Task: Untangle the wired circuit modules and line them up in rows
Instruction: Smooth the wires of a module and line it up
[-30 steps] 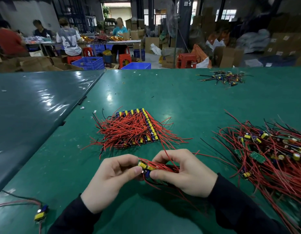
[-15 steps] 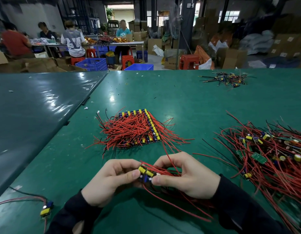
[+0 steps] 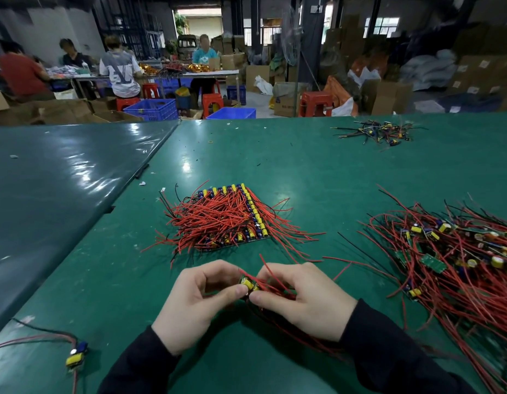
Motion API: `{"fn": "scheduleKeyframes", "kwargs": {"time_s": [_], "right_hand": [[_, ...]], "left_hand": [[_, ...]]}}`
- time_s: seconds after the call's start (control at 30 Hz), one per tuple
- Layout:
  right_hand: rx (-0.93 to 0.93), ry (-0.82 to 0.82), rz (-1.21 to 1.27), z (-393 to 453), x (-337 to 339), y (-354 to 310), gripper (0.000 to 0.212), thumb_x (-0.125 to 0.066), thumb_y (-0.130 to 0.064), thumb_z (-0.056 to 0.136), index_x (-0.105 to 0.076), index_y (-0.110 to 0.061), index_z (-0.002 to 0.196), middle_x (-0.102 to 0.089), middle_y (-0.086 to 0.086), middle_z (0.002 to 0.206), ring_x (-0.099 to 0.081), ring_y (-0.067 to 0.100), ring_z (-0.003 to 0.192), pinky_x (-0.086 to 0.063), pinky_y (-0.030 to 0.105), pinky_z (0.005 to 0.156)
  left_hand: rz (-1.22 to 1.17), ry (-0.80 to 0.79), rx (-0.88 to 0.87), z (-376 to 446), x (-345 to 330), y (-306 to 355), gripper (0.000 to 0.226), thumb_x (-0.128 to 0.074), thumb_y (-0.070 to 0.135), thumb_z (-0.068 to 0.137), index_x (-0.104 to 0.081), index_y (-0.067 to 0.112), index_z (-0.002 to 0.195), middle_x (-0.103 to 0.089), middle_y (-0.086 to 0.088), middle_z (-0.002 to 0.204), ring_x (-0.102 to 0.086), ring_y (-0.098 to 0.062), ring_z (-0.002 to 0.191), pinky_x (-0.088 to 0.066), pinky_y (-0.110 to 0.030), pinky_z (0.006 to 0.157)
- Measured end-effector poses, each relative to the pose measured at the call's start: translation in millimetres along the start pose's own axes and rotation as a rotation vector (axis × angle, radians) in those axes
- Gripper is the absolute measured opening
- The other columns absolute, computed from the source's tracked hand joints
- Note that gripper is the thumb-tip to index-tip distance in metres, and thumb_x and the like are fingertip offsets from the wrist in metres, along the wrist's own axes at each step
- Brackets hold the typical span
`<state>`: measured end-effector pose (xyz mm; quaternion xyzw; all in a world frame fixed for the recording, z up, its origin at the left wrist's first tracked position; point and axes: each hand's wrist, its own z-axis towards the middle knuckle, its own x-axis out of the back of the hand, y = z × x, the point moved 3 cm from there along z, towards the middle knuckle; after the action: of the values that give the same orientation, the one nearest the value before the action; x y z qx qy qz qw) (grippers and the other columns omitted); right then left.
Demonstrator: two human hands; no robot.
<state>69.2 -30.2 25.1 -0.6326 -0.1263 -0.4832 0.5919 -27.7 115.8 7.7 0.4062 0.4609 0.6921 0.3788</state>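
**Squaring a Module Bundle**

Your left hand and right hand pinch a small bundle of circuit modules just above the green table. Keep yellow components flush and red leads trailing one way before adding it to the aligned rows. The tangled pile lies right; workers sit beyond.

On the table, the aligned block of modules sits centrally: just before it the left hand and right hand meet around a small bundle, the tangled heap lies right of it, a lone module before-left, a small pile behind-right.
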Motion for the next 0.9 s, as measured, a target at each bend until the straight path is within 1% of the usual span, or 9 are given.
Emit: {"fn": "scheduleKeyframes", "kwargs": {"time_s": [0.1, 0.2, 0.33, 0.43, 0.5, 0.6, 0.73, 0.83, 0.9], "right_hand": [[0.03, 0.014, -0.022, 0, 0, 0, 0.028, -0.056, -0.054, 0.084, -0.06, -0.026, 0.086, -0.058, -0.008, 0.083, -0.055, 0.012, 0.079, -0.046, 0.041, 0.079], [0.043, -0.002, 0.002, 1, 0, -3, 0.025, -0.06, -0.053, 0.083, -0.064, -0.028, 0.085, -0.056, -0.013, 0.087, -0.055, 0.009, 0.085, -0.044, 0.043, 0.085], [0.093, -0.008, 0.076, 1, 2, -7, 0.019, -0.068, -0.037, 0.084, -0.069, -0.017, 0.083, -0.059, -0.006, 0.079, -0.054, 0.013, 0.077, -0.044, 0.042, 0.078], [0.094, 0.011, 0.182, 1, 5, -9, 0.016, -0.071, -0.03, 0.084, -0.068, -0.014, 0.08, -0.058, -0.002, 0.075, -0.053, 0.016, 0.071, -0.044, 0.041, 0.072], [0.105, -0.012, 0.193, 0, 5, -9, 0.015, -0.07, -0.028, 0.084, -0.068, -0.014, 0.081, -0.057, -0.003, 0.075, -0.052, 0.012, 0.07, -0.044, 0.037, 0.071], [0.103, -0.067, 0.241, -1, 4, -9, 0.014, -0.07, -0.024, 0.085, -0.067, -0.011, 0.082, -0.055, -0.006, 0.074, -0.048, 0.002, 0.068, -0.039, 0.024, 0.068], [0.111, -0.135, 0.355, -3, 6, -11, 0.013, -0.069, -0.021, 0.086, -0.066, -0.009, 0.082, -0.058, -0.003, 0.072, -0.05, 0.003, 0.068, -0.042, 0.024, 0.069], [0.1, -0.172, 0.4, -3, 7, -10, 0.009, -0.068, -0.02, 0.086, -0.066, -0.013, 0.082, -0.056, -0.002, 0.069, -0.047, 0.004, 0.063, -0.041, 0.021, 0.064], [0.093, -0.194, 0.426, -4, 7, -10, 0.007, -0.067, -0.019, 0.087, -0.065, -0.014, 0.082, -0.055, -0.002, 0.068, -0.046, 0.004, 0.062, -0.041, 0.021, 0.063]], "left_hand": [[0.1, 0.016, -0.05, 0, 0, 1, 0.015, -0.069, 0.019, 0.072, -0.069, 0.008, 0.082, -0.071, -0.009, 0.081, -0.066, -0.02, 0.076, -0.052, -0.032, 0.074], [0.09, -0.032, -0.057, -1, -2, 1, 0.013, -0.066, 0.018, 0.074, -0.068, 0.008, 0.083, -0.071, -0.006, 0.082, -0.065, -0.015, 0.078, -0.051, -0.03, 0.076], [0.039, -0.069, -0.036, 0, -3, 1, 0.013, -0.065, 0.018, 0.076, -0.067, 0.009, 0.086, -0.07, -0.003, 0.083, -0.063, -0.009, 0.077, -0.048, -0.02, 0.073], [0.072, -0.116, -0.043, -2, -3, 4, 0.012, -0.064, 0.023, 0.084, -0.063, 0.012, 0.088, -0.067, 0.004, 0.081, -0.059, -0.003, 0.075, -0.046, -0.016, 0.068], [0.165, -0.189, -0.076, -3, -3, 6, 0.015, -0.056, 0.026, 0.087, -0.062, 0.012, 0.085, -0.061, 0.009, 0.075, -0.053, -0.003, 0.072, -0.045, -0.021, 0.066], [0.216, -0.252, -0.118, -4, -2, 11, 0.021, -0.052, 0.026, 0.089, -0.06, 0.008, 0.083, -0.055, 0.007, 0.073, -0.048, -0.005, 0.07, -0.043, -0.03, 0.066], [0.123, -0.297, -0.132, -6, -1, 16, 0.022, -0.051, 0.022, 0.089, -0.059, 0.002, 0.083, -0.052, 0.007, 0.072, -0.045, -0.005, 0.069, -0.038, -0.023, 0.064], [0.024, -0.334, -0.077, -6, -1, 16, 0.019, -0.051, 0.019, 0.087, -0.06, 0.003, 0.083, -0.053, 0.004, 0.073, -0.047, -0.009, 0.07, -0.039, -0.025, 0.066], [-0.055, -0.36, -0.039, -7, -2, 15, 0.016, -0.051, 0.016, 0.087, -0.06, 0.003, 0.084, -0.055, 0.003, 0.073, -0.051, -0.01, 0.07, -0.043, -0.022, 0.067]]}}
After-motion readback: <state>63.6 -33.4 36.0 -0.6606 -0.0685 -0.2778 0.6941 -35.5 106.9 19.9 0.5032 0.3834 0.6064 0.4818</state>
